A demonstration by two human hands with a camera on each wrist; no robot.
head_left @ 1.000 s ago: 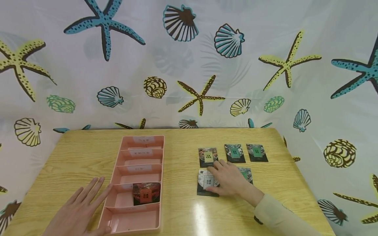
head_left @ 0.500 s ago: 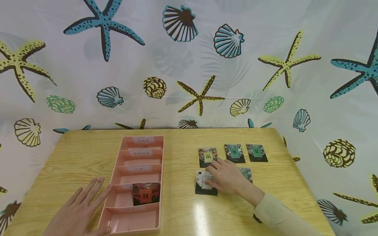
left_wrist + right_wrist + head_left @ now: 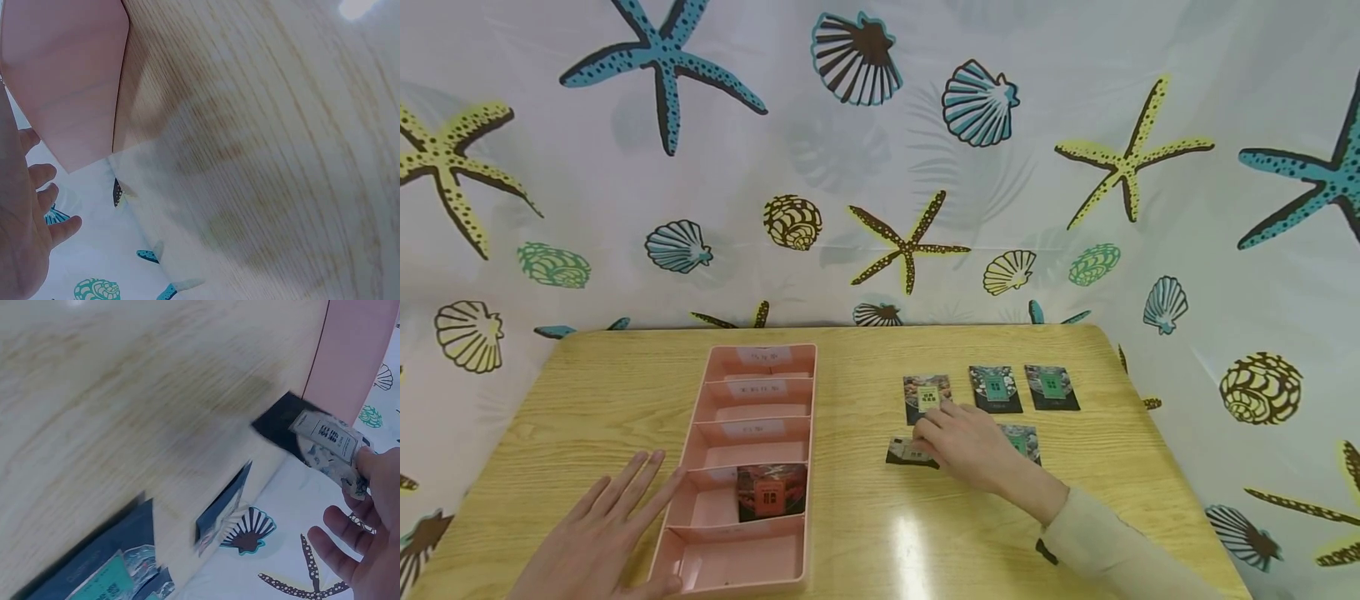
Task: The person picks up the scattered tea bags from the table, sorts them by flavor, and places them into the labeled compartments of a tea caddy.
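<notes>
My right hand [image 3: 973,446] pinches a white-and-black tea sachet [image 3: 906,452] by its edge, lifted and tilted over the table. In the right wrist view, thumb and index finger hold one end of that sachet [image 3: 325,432], its pale label showing, while the other fingers are loosely bent. My left hand [image 3: 598,529] lies along the left side of a pink divided box [image 3: 741,560], fingers extended. A red-and-black tea sachet [image 3: 772,493] sits in the box's second compartment from the front. The left wrist view shows the box's outer wall [image 3: 69,75] beside the left hand [image 3: 25,219].
Behind the right hand lie a yellow-label sachet [image 3: 925,393], a teal-label sachet [image 3: 996,389] and a green-label sachet [image 3: 1052,387]. Another green-label sachet [image 3: 1024,442] is partly covered by the hand. Paper labels mark several box compartments. A patterned curtain [image 3: 880,167] hangs behind the wooden table [image 3: 857,533].
The white-and-black sachet, flat on the table a second ago, has slid slightly left and is now raised and tilted in my right hand's pinch. The left hand has stayed put.
</notes>
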